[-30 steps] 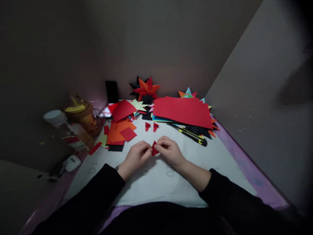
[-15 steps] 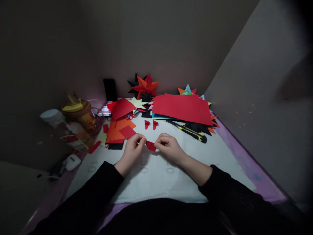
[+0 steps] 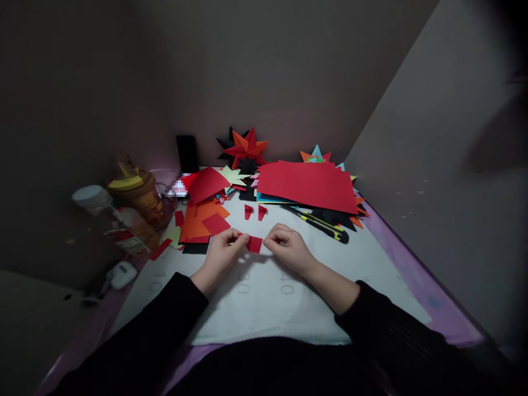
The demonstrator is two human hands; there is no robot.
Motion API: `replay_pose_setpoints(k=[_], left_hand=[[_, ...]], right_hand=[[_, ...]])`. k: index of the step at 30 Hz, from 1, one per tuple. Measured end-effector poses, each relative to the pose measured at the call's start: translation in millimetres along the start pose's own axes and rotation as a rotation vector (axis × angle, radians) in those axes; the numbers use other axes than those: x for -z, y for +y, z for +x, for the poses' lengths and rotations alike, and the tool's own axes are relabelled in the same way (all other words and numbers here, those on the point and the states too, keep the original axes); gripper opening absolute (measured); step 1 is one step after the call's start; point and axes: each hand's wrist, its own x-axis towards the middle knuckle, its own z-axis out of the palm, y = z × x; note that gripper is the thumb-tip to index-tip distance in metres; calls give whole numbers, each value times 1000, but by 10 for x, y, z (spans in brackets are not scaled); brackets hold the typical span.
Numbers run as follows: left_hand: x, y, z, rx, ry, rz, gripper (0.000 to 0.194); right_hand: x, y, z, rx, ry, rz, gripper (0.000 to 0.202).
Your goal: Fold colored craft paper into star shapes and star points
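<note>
A small piece of red paper [image 3: 254, 244] is pinched at its left side between the thumb and fingers of my left hand [image 3: 226, 250]. My right hand [image 3: 287, 247] is closed in a pinch right beside the paper's right edge; whether its fingertips touch the paper I cannot tell. Just beyond the hands, two small folded red paper pieces [image 3: 248, 212] lie side by side on the white mat [image 3: 272, 313]. Near my left hand a red paper rectangle [image 3: 216, 223] rests on orange sheets [image 3: 196, 217].
A stack of red sheets [image 3: 307, 184] lies at the back right, with a yellow-and-black utility knife [image 3: 325, 226] before it. Folded paper stars [image 3: 246, 146] stand against the wall. Leftward are a white-capped bottle [image 3: 93, 198], a brown cup [image 3: 140, 192] and a white earphone case [image 3: 122, 274].
The red paper between my hands now shows a flatter, squarer face. Its right edge has come out from between my right fingertips, and that hand has shifted slightly right.
</note>
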Motion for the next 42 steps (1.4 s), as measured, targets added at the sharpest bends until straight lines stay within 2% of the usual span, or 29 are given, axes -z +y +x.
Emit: replay_pose_setpoints(k=[2,5,8,10,13,15,21,27,31,36,39,42], left_hand=[[21,-29,22,21,33,-46,29],[10,-32,22,31,-3,-33,29],[-33,-5,-6,9,-50,-20,25],[-50,11,-23,-2,-69,-57,22],[-41,33,-39,-27,-88,-132,33],[-23,57,-49,-41,-102,-142,34],[-10,110,-73,-30,-117,-53,23],[-24,31,-29,6,-82,-2,17],[-31,-10,-12,78,-52,-99,19],[-43,14,-33,84,-70,-224,16],[-50,40,-47,98,-108,-173,10],[-49,33,-45,117,-112,-148,18]], right_hand=[[7,28,3,-23,40,26,17],[-35,58,-3,-112,19,161,5],[-107,57,-21,-214,-57,336,18],[-132,52,-29,-268,-78,391,18],[-124,58,-28,-324,-79,444,19],[-111,70,-26,-340,-76,472,19],[-125,96,-39,-322,-90,429,19],[-118,123,-45,-305,-50,426,22],[-149,140,-35,-293,-45,496,30],[-212,105,-29,-363,-83,526,41],[-185,103,-23,-339,1,495,38],[-131,117,-18,-242,82,421,23]])
